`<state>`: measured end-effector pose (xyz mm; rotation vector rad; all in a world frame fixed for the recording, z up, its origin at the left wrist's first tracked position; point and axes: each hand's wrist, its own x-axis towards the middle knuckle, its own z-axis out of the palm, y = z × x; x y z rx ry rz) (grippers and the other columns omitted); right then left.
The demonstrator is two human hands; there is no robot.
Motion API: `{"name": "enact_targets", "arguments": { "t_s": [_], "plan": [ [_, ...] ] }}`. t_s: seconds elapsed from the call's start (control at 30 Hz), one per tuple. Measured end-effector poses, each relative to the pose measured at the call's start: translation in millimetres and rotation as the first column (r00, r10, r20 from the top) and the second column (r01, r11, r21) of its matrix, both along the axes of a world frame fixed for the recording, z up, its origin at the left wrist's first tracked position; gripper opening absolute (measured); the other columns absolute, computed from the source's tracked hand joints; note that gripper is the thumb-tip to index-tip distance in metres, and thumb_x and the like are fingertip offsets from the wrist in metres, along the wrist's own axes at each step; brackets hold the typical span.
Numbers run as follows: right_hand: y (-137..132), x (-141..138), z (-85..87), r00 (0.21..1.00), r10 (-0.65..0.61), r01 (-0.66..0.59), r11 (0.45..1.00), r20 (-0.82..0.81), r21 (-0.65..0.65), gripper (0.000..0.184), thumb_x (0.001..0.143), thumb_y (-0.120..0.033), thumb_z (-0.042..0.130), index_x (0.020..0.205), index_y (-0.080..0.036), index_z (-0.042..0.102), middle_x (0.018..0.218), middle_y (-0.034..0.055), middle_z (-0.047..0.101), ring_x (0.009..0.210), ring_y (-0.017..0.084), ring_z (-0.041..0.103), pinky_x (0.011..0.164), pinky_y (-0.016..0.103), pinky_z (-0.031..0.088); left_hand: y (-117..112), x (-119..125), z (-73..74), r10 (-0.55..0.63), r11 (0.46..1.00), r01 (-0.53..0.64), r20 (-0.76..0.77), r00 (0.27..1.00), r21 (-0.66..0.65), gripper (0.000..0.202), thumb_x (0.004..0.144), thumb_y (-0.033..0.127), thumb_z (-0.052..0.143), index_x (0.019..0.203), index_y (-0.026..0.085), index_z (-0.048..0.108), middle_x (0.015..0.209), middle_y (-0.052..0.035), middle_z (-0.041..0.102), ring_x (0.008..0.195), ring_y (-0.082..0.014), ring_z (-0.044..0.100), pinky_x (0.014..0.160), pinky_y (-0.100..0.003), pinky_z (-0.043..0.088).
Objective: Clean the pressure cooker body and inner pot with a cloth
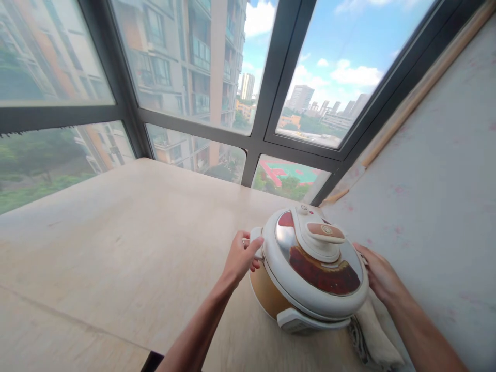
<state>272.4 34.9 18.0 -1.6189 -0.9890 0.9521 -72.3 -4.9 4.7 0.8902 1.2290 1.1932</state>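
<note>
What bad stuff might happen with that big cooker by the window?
Maybe these:

The left hand and right hand hold opposite sides of the cooker. If one slipped, it might tip or bump down.

The right hand is on the side toward the wall, so its knuckles might get scraped or squeezed.

A cloth lies bunched close beside the cooker. It might get caught underneath and make it wobbly.

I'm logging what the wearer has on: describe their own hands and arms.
Both forearms are bare as far as they show: no sleeve, watch or bracelet. The left hand, ungloved, wears a slim, pale, metallic-looking ring. The right hand is ungloved too; some fingers are hidden, so I cannot rule out a ring there.
</note>
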Motion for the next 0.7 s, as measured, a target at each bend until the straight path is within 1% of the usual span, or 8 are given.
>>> {"name": "enact_targets", "arguments": {
  "t_s": [0.1, 0.2, 0.37, 0.47, 0.53, 0.6, 0.63, 0.7],
  "plan": [
    [-0.5, -51.0, 12.2, 0.989, -0.03, 0.017, 0.996, -0.144, -0.089, 0.027, 0.058, -0.044, 0.077, 0.069, -0.021, 0.065, 0.062, 0.0013, 0.063, 0.052, 0.016, 0.053, 0.043, 0.025, 0.038, -7.6, -38.3, 1.2, 0.085, 0.996, -0.084, -0.057, 0.995, 0.017, 0.063, 0.068, 0.072, 0.069, 0.092, 0.019, 0.043, 0.059, 0.0029, 0.055, 0.039, -0.0097, 0.048, 0.036, -0.019, 0.033],
    [2.4, -99.7, 19.7, 0.984, 0.09, -0.1, 0.993, -0.151, -0.064, 0.03, 0.056, -0.044, 0.077, 0.069, -0.02, 0.064, 0.061, 0.0011, 0.06, 0.053, 0.015, 0.05, 0.043, 0.024, 0.035, -16.7, -78.0, 3.6, 0.191, 0.982, -0.188, -0.111, 0.975, 0.035, 0.062, 0.068, 0.072, 0.067, 0.091, 0.019, 0.045, 0.055, 0.0055, 0.05, 0.037, -0.0065, 0.04, 0.035, -0.018, 0.027],
    [9.1, -168.4, 16.5, 0.92, 0.348, -0.355, 0.935, -0.181, -0.009, 0.038, 0.063, -0.051, 0.077, 0.076, -0.019, 0.063, 0.077, 0.0039, 0.065, 0.068, 0.018, 0.055, 0.055, 0.025, 0.044, -30.8, -139.1, 10.6, 0.413, 0.91, -0.414, -0.148, 0.899, 0.023, 0.06, 0.062, 0.068, 0.068, 0.088, 0.018, 0.048, 0.053, 0.0068, 0.045, 0.038, -0.0051, 0.033, 0.036, -0.017, 0.022],
    [11.5, -201.2, 12.4, 0.891, 0.41, -0.423, 0.906, -0.195, -0.026, 0.042, 0.068, -0.053, 0.075, 0.09, -0.019, 0.064, 0.083, 0.0029, 0.065, 0.074, 0.018, 0.056, 0.058, 0.024, 0.045, -32.7, -171.3, 13.1, 0.491, 0.869, -0.495, -0.163, 0.856, 0.019, 0.056, 0.062, 0.063, 0.068, 0.09, 0.017, 0.051, 0.055, 0.0061, 0.045, 0.039, -0.0051, 0.033, 0.037, -0.017, 0.021],
    [13.8, -215.0, 10.4, 0.88, 0.44, -0.456, 0.888, -0.181, -0.058, 0.044, 0.073, -0.055, 0.071, 0.097, -0.019, 0.061, 0.084, 0.0019, 0.063, 0.073, 0.017, 0.056, 0.059, 0.025, 0.045, -30.3, -188.6, 14.1, 0.5, 0.863, -0.506, -0.178, 0.848, 0.015, 0.052, 0.065, 0.06, 0.067, 0.09, 0.017, 0.052, 0.056, 0.0059, 0.045, 0.04, -0.0052, 0.033, 0.037, -0.017, 0.021],
    [18.1, -219.8, 9.0, 0.86, 0.505, -0.511, 0.853, -0.079, -0.11, 0.047, 0.08, -0.06, 0.062, 0.102, -0.019, 0.058, 0.081, 0.0012, 0.061, 0.068, 0.017, 0.055, 0.056, 0.026, 0.045, -25.9, -200.8, 14.3, 0.497, 0.862, -0.506, -0.202, 0.844, 0.01, 0.047, 0.068, 0.058, 0.066, 0.087, 0.017, 0.051, 0.055, 0.0058, 0.044, 0.04, -0.0057, 0.032, 0.037, -0.017, 0.021],
    [21.1, -218.9, 8.6, 0.835, 0.55, -0.542, 0.828, 0.021, -0.143, 0.049, 0.084, -0.064, 0.055, 0.104, -0.019, 0.057, 0.079, 0.0015, 0.06, 0.066, 0.018, 0.055, 0.054, 0.028, 0.044, -23.5, -204.7, 13.7, 0.499, 0.86, -0.509, -0.216, 0.839, 0.011, 0.045, 0.07, 0.058, 0.065, 0.085, 0.018, 0.051, 0.054, 0.0055, 0.044, 0.039, -0.0062, 0.033, 0.037, -0.018, 0.021],
    [27.7, -213.0, 9.5, 0.727, 0.625, -0.601, 0.78, 0.284, -0.175, 0.055, 0.088, -0.068, 0.043, 0.105, -0.018, 0.059, 0.08, 0.0045, 0.062, 0.069, 0.021, 0.058, 0.057, 0.032, 0.046, -19.5, -208.0, 10.5, 0.52, 0.847, -0.532, -0.243, 0.819, 0.021, 0.043, 0.071, 0.056, 0.064, 0.083, 0.018, 0.051, 0.053, 0.0045, 0.045, 0.04, -0.008, 0.036, 0.036, -0.019, 0.023]
  ]
}}
